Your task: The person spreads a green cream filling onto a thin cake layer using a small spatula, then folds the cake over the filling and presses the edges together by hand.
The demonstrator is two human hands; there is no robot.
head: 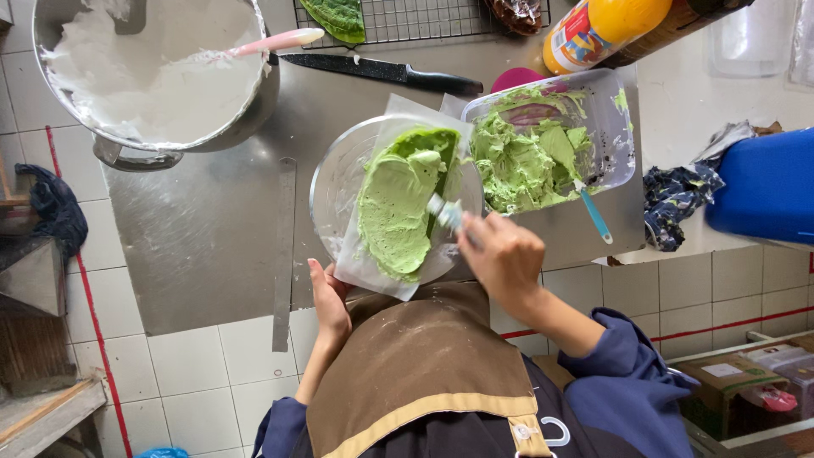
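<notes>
Far off to the left of the left hand and beyond it, a large metal pot of white cream stood on the steel counter, with a pink spatula resting on its rim. A long metal ruler lay on the counter just left of that hand.

The left hand was held flat and open, fingers extended, its tips touching the near edge of the white paper sheet that lined a glass bowl; it gripped nothing. The bowl sat just beyond this hand, and the green cream was spread inside it, between the two hands and slightly farther away.

The right hand was curled closed around the handle of a palette knife, whose blade ran forward and left from the fingers into the green cream. Directly beyond the right hand, a clear plastic tub held more green cream, with a blue-handled tool leaning out of it. Farther beyond lay a black-handled knife and a wire rack. Well to the right of that hand sat a crumpled dark cloth and a blue container.
</notes>
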